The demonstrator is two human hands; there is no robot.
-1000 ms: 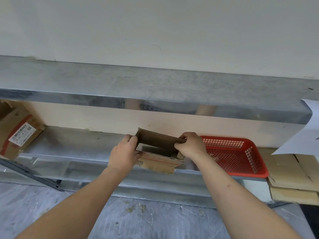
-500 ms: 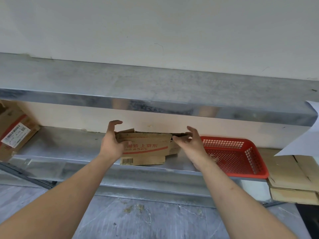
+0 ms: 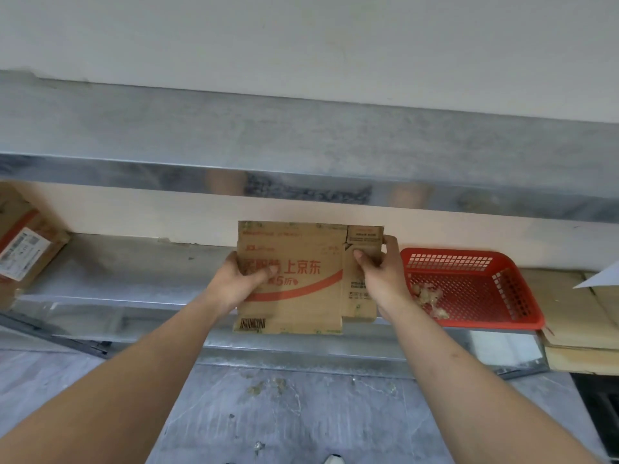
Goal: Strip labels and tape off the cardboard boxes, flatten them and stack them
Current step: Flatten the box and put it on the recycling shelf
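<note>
I've got the flattened box (image 3: 294, 286) held upright over the shelf (image 3: 134, 272), left hand (image 3: 234, 286) and right hand (image 3: 378, 279) pinching its sides; stacking remains, and the labelled box (image 3: 23, 252) looks untouched.

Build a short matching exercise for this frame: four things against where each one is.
Things:
1. flattened box
2. red basket
3. labelled box
4. stacked cardboard

Places:
A. far left of the shelf
B. held upright between both hands
C. far right, beside the basket
D. on the shelf, right of the right hand

Pairs: 1-B, 2-D, 3-A, 4-C
</note>
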